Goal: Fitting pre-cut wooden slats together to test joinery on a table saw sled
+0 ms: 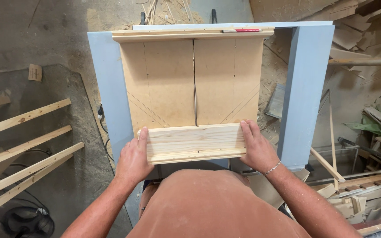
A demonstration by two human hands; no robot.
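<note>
while the pale wood block (195, 143) lies across the near edge of the brown sled board (192, 83), it is gripped at both ends. the left hand (133, 158) is closed on the block's left end, with the thumb laid up along the end face and the fingers curled beside it. the right hand (255, 147) is closed on the block's right end, fingers laid over the top corner, and a thin bracelet (272, 168) is worn at that wrist.

the block is seen to be layered from several light strips, and its long side runs crosswise to the dark saw slot (195, 83) that is cut down the middle of the sled board; the slot ends right at the block's far edge. at the far end of the sled board a wooden fence rail (190, 34) is fixed, and a red pencil (243, 30) is laid on it toward the right. the sled board is carried on a grey-blue table (106, 88), which shows on both sides of it.

left of the table, long pale battens (23, 145) are stacked at a slant. right of the table, offcuts and scrap wood (367, 185) are piled on the floor.
</note>
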